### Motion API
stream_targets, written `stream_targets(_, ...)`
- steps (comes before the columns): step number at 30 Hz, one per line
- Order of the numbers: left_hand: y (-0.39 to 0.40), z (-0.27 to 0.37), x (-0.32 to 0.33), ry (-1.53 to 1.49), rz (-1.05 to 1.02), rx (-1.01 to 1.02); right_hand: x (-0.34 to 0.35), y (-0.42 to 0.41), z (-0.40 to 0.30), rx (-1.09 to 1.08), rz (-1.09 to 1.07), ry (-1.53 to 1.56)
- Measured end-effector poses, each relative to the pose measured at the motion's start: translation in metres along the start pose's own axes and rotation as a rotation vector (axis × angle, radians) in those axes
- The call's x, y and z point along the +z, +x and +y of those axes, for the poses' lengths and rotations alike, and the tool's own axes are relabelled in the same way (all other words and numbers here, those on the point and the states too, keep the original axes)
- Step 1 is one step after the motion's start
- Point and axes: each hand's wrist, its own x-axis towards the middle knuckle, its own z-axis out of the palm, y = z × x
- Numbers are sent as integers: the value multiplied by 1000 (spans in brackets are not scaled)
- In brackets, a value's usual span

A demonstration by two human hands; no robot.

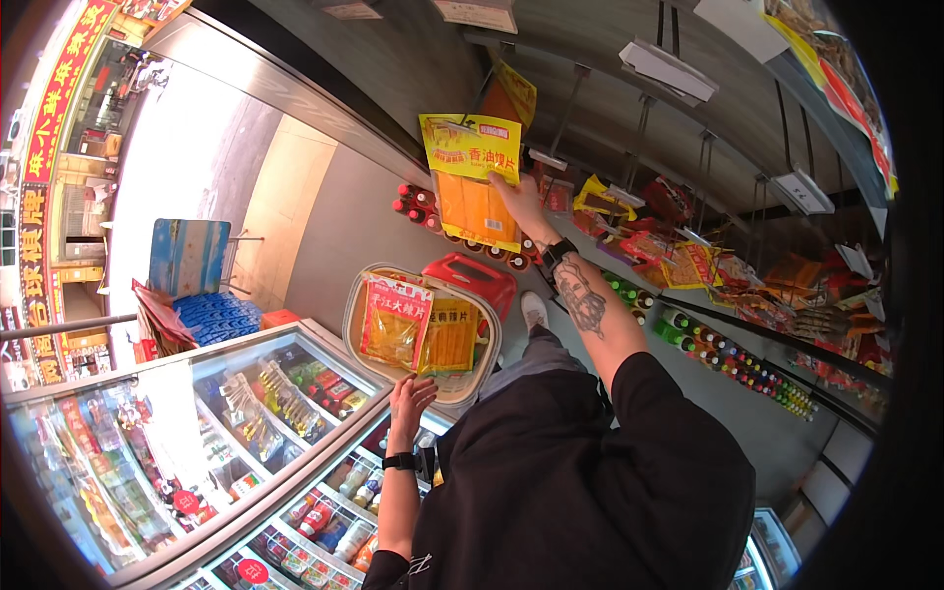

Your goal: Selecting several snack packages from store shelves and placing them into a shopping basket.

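A yellow snack packet (478, 195) with a clear window over flat orange slices hangs at the peg rack. My right hand (512, 195) grips its right edge, thumb across the front. Another yellow packet (516, 92) hangs behind it. Lower down stands a light plastic basket (494, 346) holding a red-topped snack packet (391, 321) and a yellow snack packet (451, 335). My left hand (411, 402) is beside the basket's near rim, fingers apart and nothing in it. Whether it touches the rim I cannot tell.
Glass-topped chest freezers (295, 479) line the left side. A red plastic stool-like object (472, 276) sits behind the basket. Bottles (417, 206) stand on the floor below the rack. More hanging snack packets (693, 262) extend right. A blue folding chair (190, 254) is by the doorway.
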Motion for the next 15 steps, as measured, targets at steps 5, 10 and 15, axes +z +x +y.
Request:
stream_targets(5, -1, 0, -3, -1, 10, -18, 8, 11, 7, 135, 40, -50)
stream_targets(10, -7, -1, -6, -6, 15, -24, 5, 45, 13, 92, 356, -16)
stream_targets(15, -21, -15, -18, -29, 79, -40, 9, 74, -12, 250, 462, -115)
